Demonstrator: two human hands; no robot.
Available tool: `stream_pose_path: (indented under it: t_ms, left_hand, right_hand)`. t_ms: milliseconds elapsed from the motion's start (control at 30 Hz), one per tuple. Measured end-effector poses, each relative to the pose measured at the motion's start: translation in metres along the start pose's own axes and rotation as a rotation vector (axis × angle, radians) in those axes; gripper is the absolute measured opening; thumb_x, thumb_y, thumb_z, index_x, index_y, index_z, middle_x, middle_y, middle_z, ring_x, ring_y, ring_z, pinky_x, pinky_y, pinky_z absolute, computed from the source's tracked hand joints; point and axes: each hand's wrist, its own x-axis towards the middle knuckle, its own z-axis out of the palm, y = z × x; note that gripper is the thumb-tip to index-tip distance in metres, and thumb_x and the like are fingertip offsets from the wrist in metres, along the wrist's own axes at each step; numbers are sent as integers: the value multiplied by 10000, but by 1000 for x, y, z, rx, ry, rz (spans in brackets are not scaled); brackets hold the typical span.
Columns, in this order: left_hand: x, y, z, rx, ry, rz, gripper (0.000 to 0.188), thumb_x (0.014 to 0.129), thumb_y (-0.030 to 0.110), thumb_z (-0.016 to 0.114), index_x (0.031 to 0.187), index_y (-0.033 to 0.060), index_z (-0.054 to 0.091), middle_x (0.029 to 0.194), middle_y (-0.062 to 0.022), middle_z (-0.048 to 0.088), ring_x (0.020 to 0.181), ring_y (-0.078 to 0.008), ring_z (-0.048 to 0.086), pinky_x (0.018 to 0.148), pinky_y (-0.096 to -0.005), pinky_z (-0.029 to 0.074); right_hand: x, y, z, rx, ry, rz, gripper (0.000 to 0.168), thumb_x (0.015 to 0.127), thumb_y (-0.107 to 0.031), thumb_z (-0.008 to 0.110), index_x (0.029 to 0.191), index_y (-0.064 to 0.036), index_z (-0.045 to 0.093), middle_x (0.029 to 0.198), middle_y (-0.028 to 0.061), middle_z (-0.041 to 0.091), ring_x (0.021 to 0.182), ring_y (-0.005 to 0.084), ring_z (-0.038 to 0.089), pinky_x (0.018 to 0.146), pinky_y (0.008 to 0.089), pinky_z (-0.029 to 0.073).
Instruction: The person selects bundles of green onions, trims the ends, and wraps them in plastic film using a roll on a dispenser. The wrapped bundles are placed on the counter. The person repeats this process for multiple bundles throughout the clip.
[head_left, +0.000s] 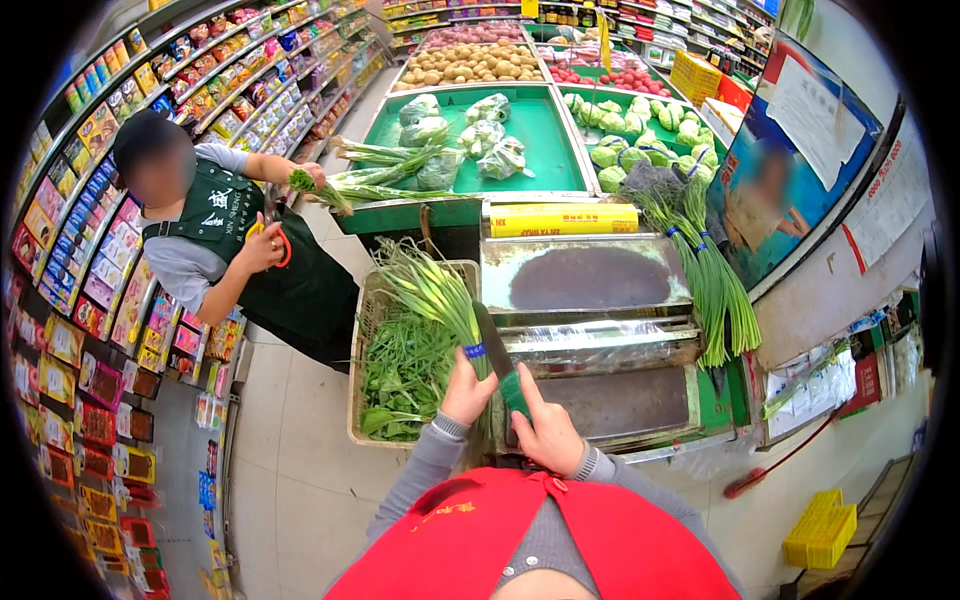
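My left hand (466, 390) grips a bunch of long green stalks (442, 300), likely green garlic or scallions, just below a blue tape band (475, 350). The bunch leans up and to the left, its leafy tips over a beige plastic crate (357, 375) of loose green trimmings (401, 364). In my right hand (553, 431) is a knife by its green handle (513, 391). Its dark, broad blade (491, 341) points away from me, close along the bunch's right side; whether they touch I cannot tell. The stalks' lower ends are partly hidden behind my left hand.
A film-wrapping machine (600, 279) with a yellow wrap box (562, 220) stands right of the crate. Blue-banded green bundles (724, 300) hang over its right side. At left, a co-worker (217, 202) holds orange-handled scissors (285, 246) and greens (322, 189). Vegetable bins (555, 135) lie beyond.
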Motion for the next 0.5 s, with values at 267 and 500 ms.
stream_pose_path:
  t_ms: [267, 500]
  left_hand:
    - [10, -1, 9, 124, -71, -74, 519, 803, 160, 634, 1219, -39, 396, 1063, -279, 570, 981, -412, 587, 834, -444, 464]
    - [6, -34, -58, -245, 156, -231, 345, 831, 45, 640, 1128, 38, 465, 767, -31, 559, 580, -121, 555, 532, -266, 473]
  right_hand:
    - [7, 13, 0, 183, 152, 69, 684, 862, -76, 542, 1454, -54, 201, 783, 213, 643, 603, 323, 633, 586, 403, 514]
    - [-71, 146, -139, -248, 740, 415, 547, 909, -76, 518, 1407, -8, 303, 898, 132, 653, 727, 140, 639, 524, 274, 517]
